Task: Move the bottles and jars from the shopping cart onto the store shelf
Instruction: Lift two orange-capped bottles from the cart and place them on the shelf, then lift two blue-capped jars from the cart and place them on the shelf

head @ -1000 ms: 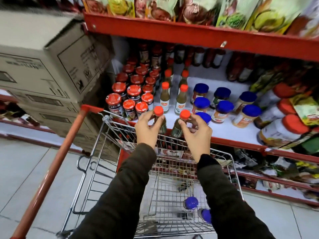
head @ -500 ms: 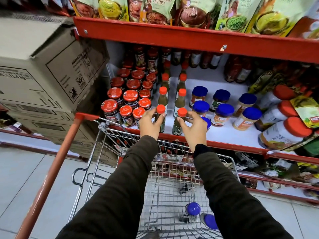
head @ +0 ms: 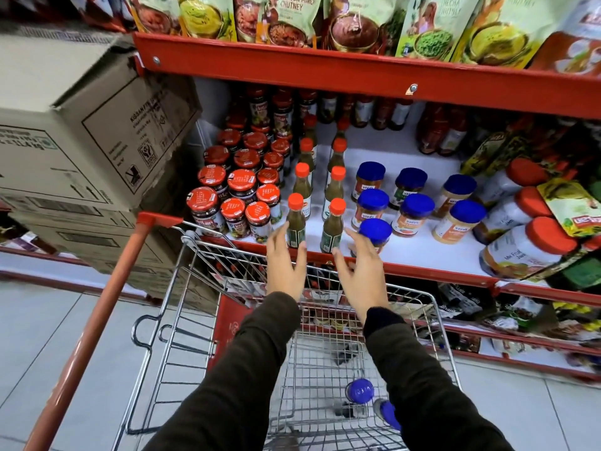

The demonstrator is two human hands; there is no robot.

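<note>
Two green sauce bottles with orange caps stand at the front edge of the white store shelf [head: 422,252]: the left bottle [head: 295,222] and the right bottle [head: 333,226]. My left hand [head: 286,265] hovers open just in front of the left bottle, fingers spread. My right hand [head: 364,271] is open in front of the right bottle and partly hides a blue-lidded jar [head: 375,232]. In the wire shopping cart [head: 195,252] below lie two blue-lidded jars, one [head: 359,390] in full view and one [head: 388,415] partly under my right sleeve.
Red-lidded jars [head: 237,190] crowd the shelf's left part; blue-lidded jars [head: 416,206] and big red-lidded jars [head: 527,249] fill the right. A red upper shelf [head: 325,73] with pouches hangs overhead. Cardboard boxes [head: 81,131] stack at the left. The cart's orange handle [head: 97,320] runs diagonally.
Both hands have let go of the two orange-capped bottles, which now stand on the shelf's front edge. The hands have drawn back slightly toward me with fingers spread.
</note>
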